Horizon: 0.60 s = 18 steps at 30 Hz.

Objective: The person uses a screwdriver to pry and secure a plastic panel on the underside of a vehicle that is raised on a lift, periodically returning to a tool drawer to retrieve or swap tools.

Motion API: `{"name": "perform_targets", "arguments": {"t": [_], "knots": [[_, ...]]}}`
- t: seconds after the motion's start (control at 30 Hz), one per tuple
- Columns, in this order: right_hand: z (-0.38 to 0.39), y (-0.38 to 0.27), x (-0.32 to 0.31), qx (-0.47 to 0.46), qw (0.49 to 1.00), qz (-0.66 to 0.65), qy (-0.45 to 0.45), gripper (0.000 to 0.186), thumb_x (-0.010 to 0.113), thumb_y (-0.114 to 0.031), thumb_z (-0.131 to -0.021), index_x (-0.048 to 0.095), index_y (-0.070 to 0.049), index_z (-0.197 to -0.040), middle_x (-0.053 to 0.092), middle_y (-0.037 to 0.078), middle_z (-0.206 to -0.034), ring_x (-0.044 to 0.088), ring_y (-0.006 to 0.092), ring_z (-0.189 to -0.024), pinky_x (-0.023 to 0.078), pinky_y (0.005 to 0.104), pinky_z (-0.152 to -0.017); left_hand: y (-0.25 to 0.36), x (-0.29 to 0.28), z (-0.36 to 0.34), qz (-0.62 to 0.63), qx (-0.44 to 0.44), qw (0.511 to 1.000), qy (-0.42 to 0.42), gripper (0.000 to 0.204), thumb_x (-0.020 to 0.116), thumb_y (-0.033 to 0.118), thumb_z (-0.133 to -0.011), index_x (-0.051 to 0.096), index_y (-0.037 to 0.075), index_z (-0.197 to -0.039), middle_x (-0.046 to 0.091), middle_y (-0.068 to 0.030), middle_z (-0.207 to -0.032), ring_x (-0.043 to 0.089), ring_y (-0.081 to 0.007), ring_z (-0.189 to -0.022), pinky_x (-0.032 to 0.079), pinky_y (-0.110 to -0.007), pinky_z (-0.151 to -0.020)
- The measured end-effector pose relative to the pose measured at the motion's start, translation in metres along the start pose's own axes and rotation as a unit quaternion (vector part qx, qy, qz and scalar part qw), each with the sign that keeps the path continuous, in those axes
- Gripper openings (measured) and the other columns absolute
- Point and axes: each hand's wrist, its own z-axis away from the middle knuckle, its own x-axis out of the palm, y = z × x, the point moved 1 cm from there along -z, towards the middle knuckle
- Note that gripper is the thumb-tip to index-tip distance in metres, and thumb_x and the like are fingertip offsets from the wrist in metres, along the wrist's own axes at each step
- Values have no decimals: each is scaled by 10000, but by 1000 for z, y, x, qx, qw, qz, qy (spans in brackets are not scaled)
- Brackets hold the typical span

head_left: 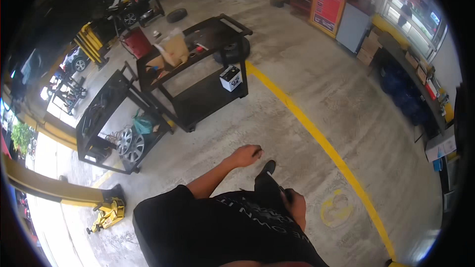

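Observation:
My left hand (246, 155) is held out in front of my body above the concrete floor, its fingers curled in. A small dark patch shows at those fingers, too small to name. My right hand (298, 206) hangs low beside my right leg, its fingers bent around something dark that I cannot make out. One dark shoe (269, 166) shows on the floor between the hands. Beyond my left hand stands a black two-tier cart (208, 100). A white car battery with a black top (230, 79) sits on its lower shelf.
Left of it, a second black cart (99, 100) carries silver wheel covers (131, 144) and a green bag (143, 122). A yellow jack (110, 213) stands by a lift post. A yellow line (316, 134) crosses the floor. Along the right wall runs a cluttered bench (424, 86).

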Motion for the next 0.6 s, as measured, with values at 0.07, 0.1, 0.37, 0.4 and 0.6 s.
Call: {"name": "perform_targets", "arguments": {"t": [0.07,0.1,0.37,0.4,0.6], "knots": [[-94,1,-23,-32,999,32,-23,255,673,-287,-872,676,-43,-946,672,167,-812,658,353,-751,512,397,-656,-1,-39,-67,36,-15,999,19,328,501,330,-968,638,38,-907,656,-181,-829,631,-375,-830,481,-454,-737],[-145,-1,-36,-48,997,45,-49,243,680,-289,-867,681,-56,-936,671,148,-797,659,335,-737,513,391,-647,1,-60,-99,36,-19,999,14,349,503,351,-969,643,39,-906,658,-176,-830,630,-369,-825,483,-451,-743],[-521,-43,-115,-196,969,78,-130,228,697,-332,-852,677,-108,-887,664,83,-762,647,286,-686,498,384,-611,-46,-161,-346,30,50,994,94,374,528,374,-961,677,38,-899,658,-162,-772,625,-371,-772,487,-449,-733],[-564,-40,-117,-214,965,67,-137,216,702,-321,-849,678,-108,-881,663,80,-759,646,283,-680,498,384,-609,-57,-179,-375,25,2,996,84,377,523,385,-961,689,47,-936,675,-154,-836,630,-363,-831,489,-441,-782],[-844,61,-99,-112,974,64,-184,306,709,-319,-861,667,-51,-1002,680,162,-845,664,292,-706,512,338,-655,-156,-287,-550,96,-65,954,276,328,570,293,-951,666,15,-805,619,-179,-685,608,-369,-667,458,-440,-638]]}}
